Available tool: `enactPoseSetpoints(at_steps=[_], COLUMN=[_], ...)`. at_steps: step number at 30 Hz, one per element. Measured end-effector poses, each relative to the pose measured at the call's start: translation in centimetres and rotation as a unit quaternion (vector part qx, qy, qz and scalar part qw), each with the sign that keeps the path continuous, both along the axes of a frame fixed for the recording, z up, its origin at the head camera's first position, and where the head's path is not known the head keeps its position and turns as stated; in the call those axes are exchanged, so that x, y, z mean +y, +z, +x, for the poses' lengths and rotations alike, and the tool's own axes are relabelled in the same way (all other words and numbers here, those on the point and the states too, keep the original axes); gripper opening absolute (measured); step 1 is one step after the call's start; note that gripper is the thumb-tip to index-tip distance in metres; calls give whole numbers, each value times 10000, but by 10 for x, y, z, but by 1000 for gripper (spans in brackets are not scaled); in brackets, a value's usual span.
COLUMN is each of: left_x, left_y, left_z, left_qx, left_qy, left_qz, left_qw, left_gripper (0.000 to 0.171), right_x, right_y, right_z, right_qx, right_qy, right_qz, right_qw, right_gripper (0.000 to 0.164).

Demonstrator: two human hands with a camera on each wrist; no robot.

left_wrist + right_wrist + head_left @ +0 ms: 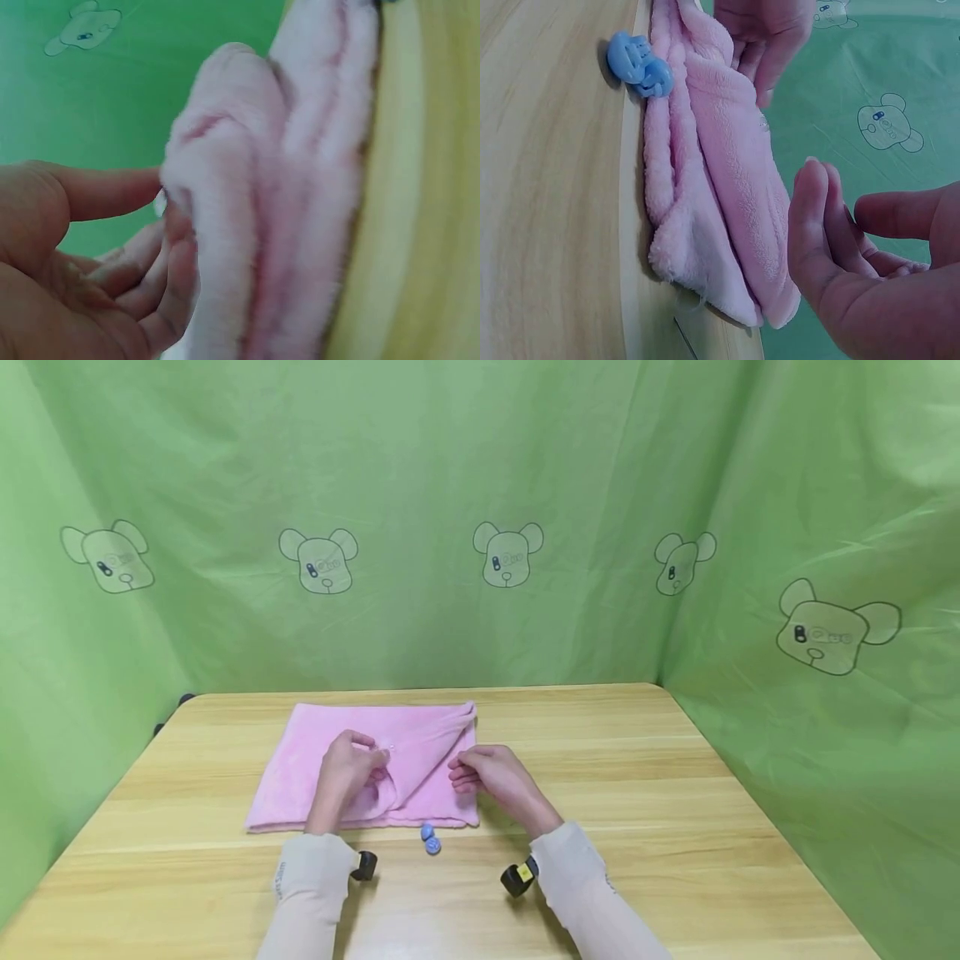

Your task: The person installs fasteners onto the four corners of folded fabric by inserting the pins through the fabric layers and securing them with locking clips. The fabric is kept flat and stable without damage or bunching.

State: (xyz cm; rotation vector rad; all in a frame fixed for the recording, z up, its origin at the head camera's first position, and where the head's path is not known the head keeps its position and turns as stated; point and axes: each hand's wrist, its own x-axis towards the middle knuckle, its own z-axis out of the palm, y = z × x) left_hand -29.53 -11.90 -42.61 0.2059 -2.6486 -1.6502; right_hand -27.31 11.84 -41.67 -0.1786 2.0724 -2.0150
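A folded pink plush cloth (315, 777) lies on the table, its upper layer raised in a diagonal fold. My left hand (349, 770) pinches a ridge of this cloth (225, 180) between thumb and fingers. A small shiny clear bit (160, 201) shows at the thumb tip; its kind is not plain. Beside the cloth's right edge, my right hand (491, 774) hovers with loosely curled fingers (810, 217) and the thumb close to them. Nothing shows in its grasp. Two small blue plastic clips (430, 839), with claw-like teeth in the right wrist view, lie against each other by the cloth's near edge.
The light wooden table (675, 860) carries the cloth and clips. Green curtains (420, 452) printed with bear heads stand behind it and on both sides. A black wrist camera is strapped at each sleeve.
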Motion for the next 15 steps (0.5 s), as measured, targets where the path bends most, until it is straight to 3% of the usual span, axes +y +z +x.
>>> enactPoseSetpoints(at_steps=[4, 9, 12, 15], left_x=[2, 18, 33, 48], left_y=[14, 40, 50, 50], left_z=[5, 18, 25, 29], left_qx=[352, 978, 1169, 1132], left_qy=[7, -204, -504, -1002], left_qz=[-353, -428, -506, -810], left_qw=[9988, 9941, 9906, 9852], left_gripper=[39, 21, 15, 13], right_x=[0, 4, 7, 10], right_y=[0, 2, 4, 5], right_z=[-1, -1, -3, -4], right_qx=[6, 20, 42, 58], right_qy=[-31, -13, -62, -125], right_qz=[53, 57, -24, -50], right_qw=[10000, 10000, 10000, 9999], right_gripper=[23, 27, 28, 27])
